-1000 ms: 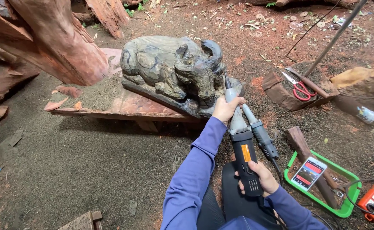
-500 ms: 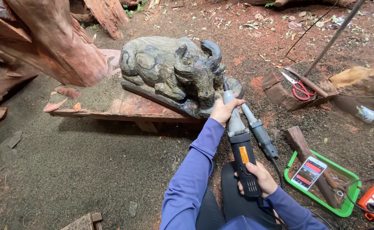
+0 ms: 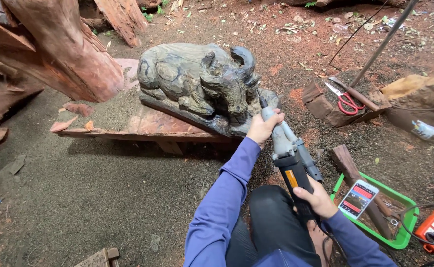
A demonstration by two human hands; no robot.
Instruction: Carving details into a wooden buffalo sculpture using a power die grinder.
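My die grinder (image 3: 290, 157) ran lengthwise away from me, its tip aimed up at the dark carved animal (image 3: 199, 84) on the plank (image 3: 142, 129). My left hand (image 3: 262, 127) clamped its neck, my right hand (image 3: 317, 198) its black rear grip; the bit's contact was hard to see. A phone (image 3: 358, 199) with a red screen lay in the green tray (image 3: 404, 236).

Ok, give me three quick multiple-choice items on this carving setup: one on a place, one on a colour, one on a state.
1. Where is the phone?
A. in the green tray
B. on the carving
C. on the plank

2. What colour are the scissors' handles?
A. blue
B. red
C. yellow

3. How is the power tool held?
A. left hand only
B. lying loose
C. both hands

Answers:
1 A, it lies inside the tray's rim.
2 B, the loops are red.
3 C, left hand near the front, right hand at the rear grip.
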